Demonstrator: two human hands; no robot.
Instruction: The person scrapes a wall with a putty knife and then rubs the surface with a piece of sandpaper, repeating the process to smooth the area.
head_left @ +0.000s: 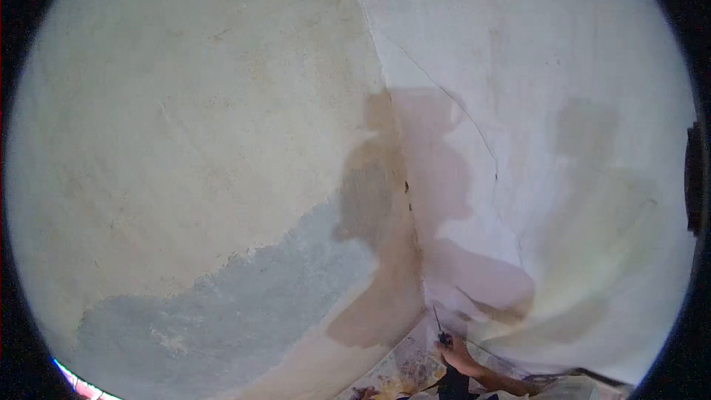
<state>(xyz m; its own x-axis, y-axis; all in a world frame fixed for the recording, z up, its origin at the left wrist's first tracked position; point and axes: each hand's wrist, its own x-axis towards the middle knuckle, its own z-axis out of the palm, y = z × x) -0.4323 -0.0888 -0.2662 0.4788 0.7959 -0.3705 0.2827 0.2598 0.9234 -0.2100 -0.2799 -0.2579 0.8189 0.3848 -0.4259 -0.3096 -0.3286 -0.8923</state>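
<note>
Low in the head view, my right hand [459,357] is closed around a dark-handled tool with a thin shaft [437,318]. The shaft points up toward the bottom of the corner where two walls meet, its tip close to the corner line; I cannot tell what kind of tool it is. A sliver of my left hand [363,393] shows at the bottom edge, its fingers mostly cut off. Small dark holes [406,187] mark the corner seam higher up.
The left wall [185,141] is cream with a rough grey patch [244,311] low down. A long crack [474,126] runs down the white right wall [533,52]. Shadows fall across both walls. A stained, speckled surface [411,359] lies below the corner. A dark object [693,178] stands at the right edge.
</note>
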